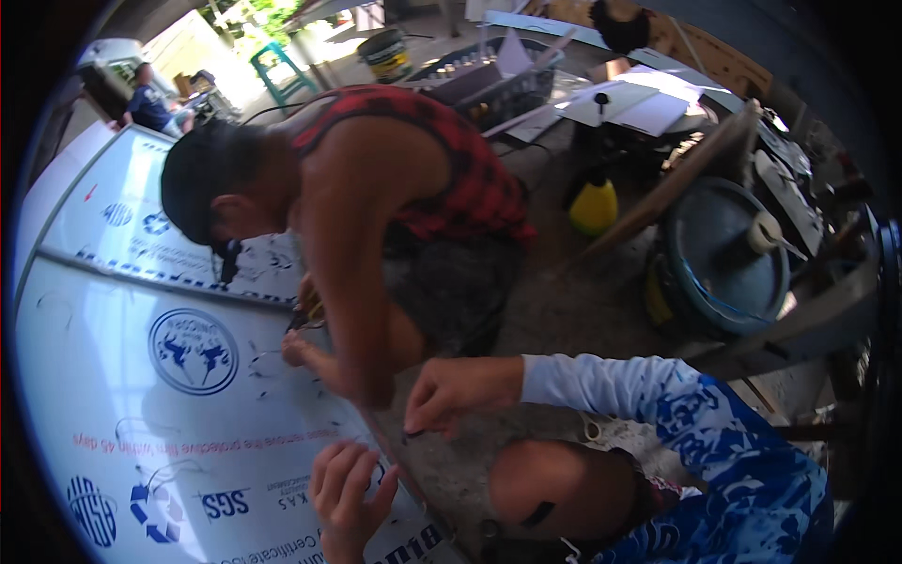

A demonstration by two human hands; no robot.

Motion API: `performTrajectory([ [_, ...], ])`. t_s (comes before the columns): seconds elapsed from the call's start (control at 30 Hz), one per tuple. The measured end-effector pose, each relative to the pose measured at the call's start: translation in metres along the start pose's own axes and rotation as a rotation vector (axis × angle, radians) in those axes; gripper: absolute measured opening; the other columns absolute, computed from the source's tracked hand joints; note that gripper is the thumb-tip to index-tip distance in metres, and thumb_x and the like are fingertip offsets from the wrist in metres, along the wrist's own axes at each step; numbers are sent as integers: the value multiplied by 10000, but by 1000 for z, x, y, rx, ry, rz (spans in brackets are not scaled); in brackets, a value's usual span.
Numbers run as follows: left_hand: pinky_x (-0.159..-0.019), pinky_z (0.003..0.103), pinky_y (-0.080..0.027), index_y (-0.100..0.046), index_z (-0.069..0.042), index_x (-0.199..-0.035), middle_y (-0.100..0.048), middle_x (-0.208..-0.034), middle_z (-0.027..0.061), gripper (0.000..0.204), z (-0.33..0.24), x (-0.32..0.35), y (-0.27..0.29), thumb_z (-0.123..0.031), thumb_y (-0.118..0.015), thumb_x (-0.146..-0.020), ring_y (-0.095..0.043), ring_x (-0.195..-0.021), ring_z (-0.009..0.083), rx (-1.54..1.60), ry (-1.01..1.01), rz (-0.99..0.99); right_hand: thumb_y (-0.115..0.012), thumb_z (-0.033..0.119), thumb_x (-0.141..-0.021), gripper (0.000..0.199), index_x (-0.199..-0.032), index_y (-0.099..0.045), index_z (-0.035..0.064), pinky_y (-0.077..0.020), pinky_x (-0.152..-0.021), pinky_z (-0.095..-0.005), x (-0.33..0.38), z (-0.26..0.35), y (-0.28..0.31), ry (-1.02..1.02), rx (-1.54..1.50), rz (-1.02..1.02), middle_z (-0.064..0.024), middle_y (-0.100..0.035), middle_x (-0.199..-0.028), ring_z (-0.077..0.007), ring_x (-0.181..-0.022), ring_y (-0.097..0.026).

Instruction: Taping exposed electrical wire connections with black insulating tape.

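Observation:
My right hand is raised just off the edge of the film-covered panel. Its thumb and fingers are pinched together, and a small dark thing pokes out below the fingertips, too small to name. My left hand hovers at the panel's near edge, thumb apart from slightly bent fingers, nothing seen in it. The panel is pale with blue and red print. Across from me a co-worker in a red and black checked top leans over it, their hands on a dark tool whose kind I cannot tell.
A second film-covered panel lies beyond the first. To the right stand a large lidded bucket, a yellow bottle and wooden boards. Farther back are a dark crate, a green stool and another person.

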State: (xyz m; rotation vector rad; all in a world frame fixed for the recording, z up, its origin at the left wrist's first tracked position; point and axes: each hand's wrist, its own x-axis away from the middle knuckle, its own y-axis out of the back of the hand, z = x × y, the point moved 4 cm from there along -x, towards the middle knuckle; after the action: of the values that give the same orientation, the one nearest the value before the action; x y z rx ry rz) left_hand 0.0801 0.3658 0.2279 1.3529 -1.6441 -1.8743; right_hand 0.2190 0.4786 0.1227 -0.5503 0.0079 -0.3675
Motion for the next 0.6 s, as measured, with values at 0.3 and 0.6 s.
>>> performTrajectory([
  [0.3,-918,458,-458,-628,7,-1045,-614,-1070,159,475,-1,14,2,-116,-808,-623,-563,-1095,378,-65,-41,75,-700,207,-849,220,-899,-698,-7,-531,-638,-265,7,-6,-34,-10,-40,83,-14,-593,-703,-77,-671,-567],
  [0.6,-782,298,-501,-515,53,-1182,-648,-972,129,472,44,68,15,-105,-682,-770,-635,-883,197,987,635,-139,-711,166,-820,195,-887,-679,-13,-520,-669,-299,-64,40,-90,-25,561,297,-17,-596,-720,-116,-700,-581],
])
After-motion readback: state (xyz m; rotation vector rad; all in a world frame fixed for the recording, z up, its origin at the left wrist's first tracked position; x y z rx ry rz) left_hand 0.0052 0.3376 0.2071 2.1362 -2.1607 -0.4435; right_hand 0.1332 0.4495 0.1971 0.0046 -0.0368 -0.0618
